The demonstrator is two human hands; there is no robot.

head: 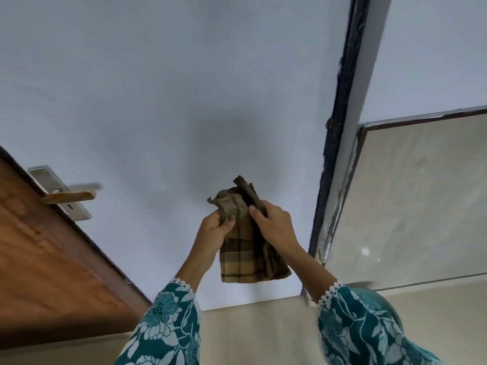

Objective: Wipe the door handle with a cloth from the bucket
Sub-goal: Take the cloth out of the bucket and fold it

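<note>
A brown checked cloth hangs in front of a pale wall, held up by both hands. My left hand pinches its upper left corner, and my right hand grips its bunched upper right part. The lower half of the cloth dangles free. The door handle, a wooden lever on a silver metal plate, sits on the edge of a brown wooden door at the left, well apart from both hands. No bucket is in view.
A dark door or window frame runs up the right side of the wall, with a beige tiled surface beyond it. Beige floor lies below. Teal floral sleeves cover both forearms.
</note>
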